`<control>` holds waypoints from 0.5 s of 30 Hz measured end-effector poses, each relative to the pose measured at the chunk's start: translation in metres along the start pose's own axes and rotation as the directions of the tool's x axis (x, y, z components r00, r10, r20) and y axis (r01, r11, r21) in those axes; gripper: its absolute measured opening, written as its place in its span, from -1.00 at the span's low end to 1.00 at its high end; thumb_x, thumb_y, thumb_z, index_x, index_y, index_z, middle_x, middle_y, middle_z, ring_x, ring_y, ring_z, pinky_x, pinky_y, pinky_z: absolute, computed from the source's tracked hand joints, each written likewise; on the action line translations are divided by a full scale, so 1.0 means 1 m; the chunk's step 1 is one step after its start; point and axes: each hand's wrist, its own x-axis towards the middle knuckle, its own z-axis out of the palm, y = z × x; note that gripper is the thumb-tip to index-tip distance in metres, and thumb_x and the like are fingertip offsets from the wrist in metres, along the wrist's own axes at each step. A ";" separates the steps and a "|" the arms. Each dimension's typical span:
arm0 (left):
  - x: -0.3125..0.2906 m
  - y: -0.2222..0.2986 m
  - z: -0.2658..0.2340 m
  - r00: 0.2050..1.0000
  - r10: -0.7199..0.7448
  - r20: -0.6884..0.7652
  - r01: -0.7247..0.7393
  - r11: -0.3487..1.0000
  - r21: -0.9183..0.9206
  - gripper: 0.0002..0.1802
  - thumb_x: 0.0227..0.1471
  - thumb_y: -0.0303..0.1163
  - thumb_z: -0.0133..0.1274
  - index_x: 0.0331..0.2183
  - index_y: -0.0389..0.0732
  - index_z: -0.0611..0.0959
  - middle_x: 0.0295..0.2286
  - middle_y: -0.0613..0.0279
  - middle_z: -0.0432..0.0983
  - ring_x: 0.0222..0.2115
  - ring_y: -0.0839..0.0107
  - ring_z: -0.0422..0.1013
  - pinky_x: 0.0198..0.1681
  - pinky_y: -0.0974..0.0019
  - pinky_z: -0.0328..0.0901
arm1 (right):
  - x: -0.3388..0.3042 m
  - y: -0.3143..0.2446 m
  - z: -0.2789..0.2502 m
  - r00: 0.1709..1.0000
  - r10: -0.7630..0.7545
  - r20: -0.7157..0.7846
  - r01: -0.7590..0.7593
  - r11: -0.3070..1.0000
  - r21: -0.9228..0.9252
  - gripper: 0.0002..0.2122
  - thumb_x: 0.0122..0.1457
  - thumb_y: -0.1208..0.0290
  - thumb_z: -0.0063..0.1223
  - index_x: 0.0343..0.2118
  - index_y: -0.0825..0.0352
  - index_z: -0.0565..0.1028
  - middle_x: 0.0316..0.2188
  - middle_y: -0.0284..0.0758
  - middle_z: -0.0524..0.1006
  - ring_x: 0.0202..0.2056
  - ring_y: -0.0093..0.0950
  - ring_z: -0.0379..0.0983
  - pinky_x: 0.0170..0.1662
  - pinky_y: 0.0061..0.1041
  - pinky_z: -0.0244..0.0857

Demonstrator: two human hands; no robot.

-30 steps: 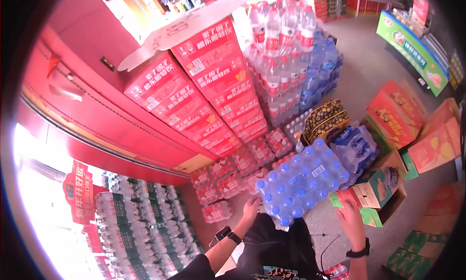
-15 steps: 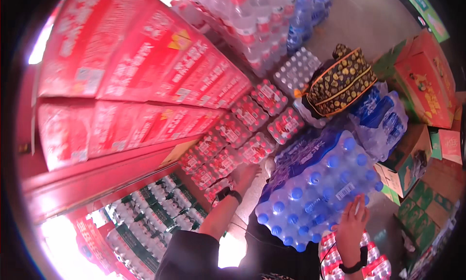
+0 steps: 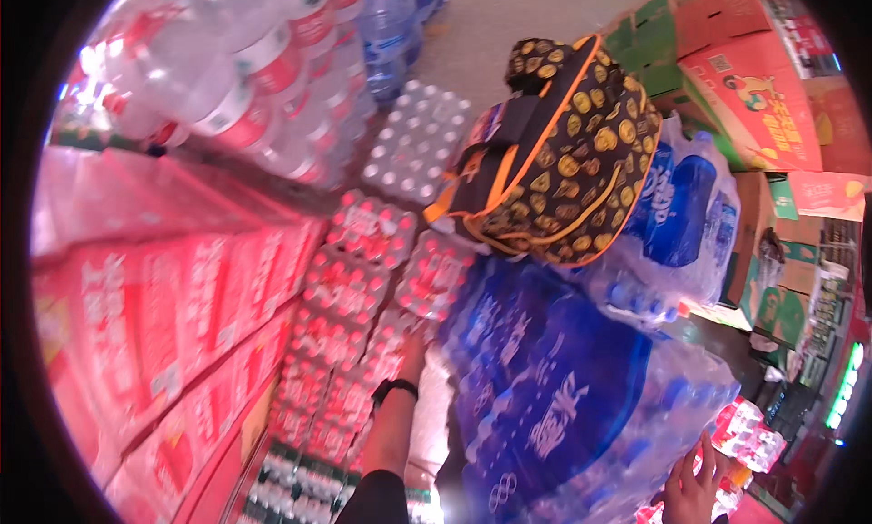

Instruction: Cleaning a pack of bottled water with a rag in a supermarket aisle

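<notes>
- Lying at the near right edge of the blue-wrapped bottle pack (image 3: 545, 370), the right grip (image 3: 695, 479) has its fingers a little spread; whether they touch the wrap cannot be told.
- At the pack's left side, the left grip (image 3: 417, 333) is dim and partly hidden, so whether it is spread or pinching cannot be told.
- Left forearm (image 3: 391, 433) running nearly straight away from the body along the pack's left side, with a black wristband (image 3: 395, 392); the right hand's fingers point away from the body, back of the hand showing.
- A narrow pale floor strip (image 3: 431, 424) left of the pack is the open room there.
- Red-capped bottle packs (image 3: 345, 283) line the strip's other side, limiting room left of the pack.
- Just beyond the pack's far edge, a patterned bag (image 3: 572, 161); farther out, open grey floor (image 3: 518, 15).
- Well left of the pack, stacked red cartons (image 3: 182, 297).
</notes>
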 end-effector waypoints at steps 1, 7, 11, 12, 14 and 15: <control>0.030 -0.004 -0.022 0.996 0.029 -0.089 -0.030 0.999 -0.016 0.20 0.03 -0.10 0.40 0.42 -0.18 -0.01 0.26 -0.03 0.24 0.20 0.12 0.29 0.01 0.01 0.42 | 0.000 0.008 0.008 1.000 -0.006 -0.024 0.006 1.000 -0.006 -0.51 0.09 0.56 0.20 0.13 0.51 0.43 0.27 0.12 0.36 0.37 0.18 0.14 0.25 0.30 0.09; 0.059 -0.012 0.042 0.992 0.061 0.113 -0.057 0.998 -0.039 0.18 0.06 -0.03 0.41 0.42 -0.14 0.01 0.28 0.10 0.26 0.18 0.19 0.31 0.02 0.04 0.38 | -0.021 -0.001 0.017 0.995 0.080 0.059 -0.085 0.992 0.089 -0.58 0.03 0.59 0.19 0.02 0.51 0.49 0.21 0.04 0.38 0.37 0.30 0.03 0.30 0.42 -0.04; 0.088 -0.012 0.039 0.980 0.182 0.079 -0.173 0.979 -0.104 -0.03 0.08 -0.07 0.39 0.30 -0.27 0.25 0.17 0.08 0.39 0.11 0.25 0.42 0.14 0.12 0.32 | -0.010 -0.003 0.008 0.991 0.087 0.098 -0.095 0.992 0.080 -0.69 0.05 0.59 0.10 -0.10 0.50 0.53 0.09 -0.02 0.47 0.38 0.28 0.01 0.30 0.41 -0.04; 0.091 -0.012 0.044 0.982 0.167 0.088 -0.158 0.982 -0.106 -0.03 0.08 -0.07 0.39 0.30 -0.27 0.25 0.17 0.08 0.39 0.11 0.25 0.42 0.14 0.12 0.32 | -0.011 -0.002 0.010 0.990 0.090 0.107 -0.098 0.993 0.069 -0.73 0.06 0.57 0.07 -0.14 0.47 0.55 0.03 -0.02 0.49 0.37 0.33 0.01 0.27 0.45 -0.03; 0.099 -0.015 0.042 0.951 0.282 0.124 -0.251 0.944 -0.216 -0.19 0.08 -0.06 0.38 0.19 -0.29 0.43 0.04 0.16 0.50 -0.04 0.28 0.50 0.00 0.27 0.35 | -0.017 -0.002 0.014 0.990 0.094 0.104 -0.102 0.992 0.075 -0.73 0.06 0.56 0.07 -0.15 0.46 0.55 0.04 -0.02 0.49 0.35 0.36 0.01 0.24 0.47 -0.02; 0.102 -0.016 0.041 0.954 0.273 0.122 -0.243 0.946 -0.216 -0.19 0.08 -0.06 0.38 0.19 -0.29 0.43 0.04 0.16 0.50 -0.04 0.28 0.50 0.00 0.27 0.35 | -0.019 -0.001 0.015 0.991 0.097 0.090 -0.105 0.991 0.087 -0.73 0.05 0.55 0.07 -0.15 0.45 0.56 0.05 -0.02 0.49 0.34 0.39 0.01 0.21 0.50 -0.01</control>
